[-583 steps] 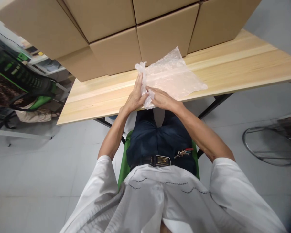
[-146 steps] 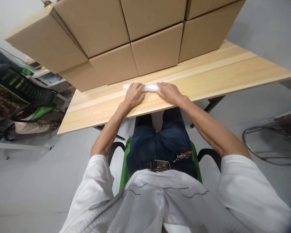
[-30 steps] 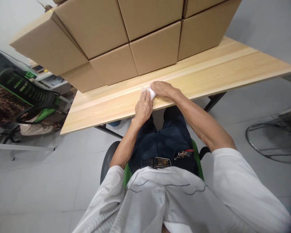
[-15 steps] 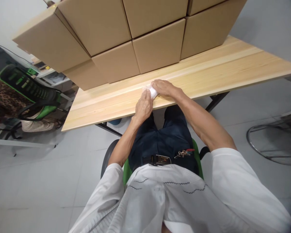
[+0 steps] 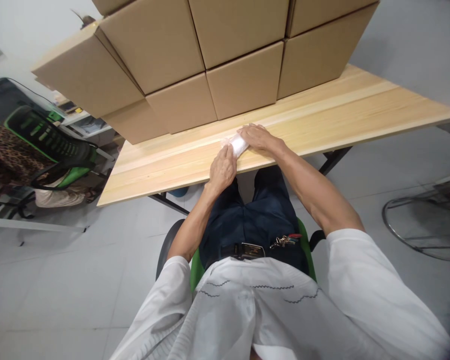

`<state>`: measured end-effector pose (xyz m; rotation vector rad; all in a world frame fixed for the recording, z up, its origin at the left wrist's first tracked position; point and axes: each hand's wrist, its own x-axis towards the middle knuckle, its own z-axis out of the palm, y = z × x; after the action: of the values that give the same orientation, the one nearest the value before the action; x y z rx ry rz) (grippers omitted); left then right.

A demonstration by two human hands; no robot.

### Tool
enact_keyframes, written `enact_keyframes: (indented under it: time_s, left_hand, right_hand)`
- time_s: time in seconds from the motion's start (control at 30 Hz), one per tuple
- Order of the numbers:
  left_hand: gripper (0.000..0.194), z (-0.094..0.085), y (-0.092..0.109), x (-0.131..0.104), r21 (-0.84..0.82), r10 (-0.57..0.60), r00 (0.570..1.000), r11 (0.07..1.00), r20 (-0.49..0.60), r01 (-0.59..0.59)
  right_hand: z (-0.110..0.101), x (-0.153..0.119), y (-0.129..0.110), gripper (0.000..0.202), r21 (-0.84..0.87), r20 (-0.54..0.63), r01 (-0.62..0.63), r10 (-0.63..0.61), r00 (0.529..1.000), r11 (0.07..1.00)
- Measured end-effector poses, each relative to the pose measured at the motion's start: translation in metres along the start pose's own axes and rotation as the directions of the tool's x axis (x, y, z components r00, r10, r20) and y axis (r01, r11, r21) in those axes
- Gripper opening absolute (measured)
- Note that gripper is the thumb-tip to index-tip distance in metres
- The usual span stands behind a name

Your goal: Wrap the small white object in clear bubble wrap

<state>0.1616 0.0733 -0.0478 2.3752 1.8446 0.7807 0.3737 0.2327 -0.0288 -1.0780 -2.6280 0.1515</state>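
Observation:
On the wooden table [image 5: 165, 169], close to its front edge, lies a small white packet [image 5: 239, 145] with thin, clear-looking plastic at its left end. My left hand [image 5: 224, 166] holds its left side, fingers close together and thumb against it. From the right, my right hand [image 5: 259, 138] grips the other end, its fingers bent over the top. Between the two hands the packet's shiny white middle shows; both its ends are partly covered. What is inside cannot be made out.
Stacked cardboard boxes [image 5: 243, 80] line the table's far side. At the left, a person in leopard-print clothing [image 5: 13, 155] is by a black and green chair [image 5: 54, 140]. A round metal stool frame [image 5: 408, 240] stands on the right.
My right hand has shifted slightly right, away from the left hand, and more of the white packet shows between them. The camera view has tilted slightly.

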Motion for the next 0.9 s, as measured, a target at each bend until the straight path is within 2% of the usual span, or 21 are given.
enact_keyframes:
  time_s: [0.1,0.17,0.23,0.33,0.43,0.57,0.7,0.9]
  left_hand:
    - [0.057,-0.001,0.002,0.0,0.103,-0.001,1.0,0.995,0.022,-0.001]
    - [0.055,-0.001,0.002,0.0,0.12,0.005,1.0,0.993,0.013,-0.007]
    - [0.053,-0.001,0.001,0.0,0.109,0.021,1.0,0.994,-0.004,-0.02]
    - [0.053,0.001,0.0,0.0,0.086,0.043,0.999,0.995,-0.019,-0.041]
    - [0.05,0.001,-0.001,0.0,0.066,0.053,0.998,0.997,-0.029,-0.051]
    - [0.048,-0.001,0.002,0.0,0.086,0.038,0.999,0.996,-0.004,-0.037]
    - [0.051,-0.004,0.005,0.002,0.114,0.02,0.999,0.993,0.026,-0.022]
    - [0.053,-0.016,0.015,0.003,0.208,-0.013,0.996,0.978,0.089,-0.006]
  right_hand:
    - [-0.01,-0.001,-0.001,0.063,0.108,-0.128,-0.182,0.195,0.972,0.977]
    - [-0.016,-0.004,-0.005,0.075,0.22,-0.26,-0.163,0.219,0.941,0.962]
    - [-0.018,-0.01,-0.015,0.086,0.291,-0.32,-0.073,0.169,0.932,0.954]
    - [-0.011,-0.022,-0.035,0.097,0.327,-0.237,0.076,0.003,0.972,0.942]
    - [0.002,-0.033,-0.048,0.098,0.31,-0.125,0.122,-0.087,0.988,0.943]
    - [0.012,-0.033,-0.042,0.085,0.245,-0.111,0.085,-0.059,0.992,0.966]
    - [0.01,-0.024,-0.032,0.08,0.233,-0.092,0.083,-0.063,0.994,0.969]
    - [0.007,-0.02,-0.03,0.078,0.212,-0.112,0.004,0.02,0.993,0.977]
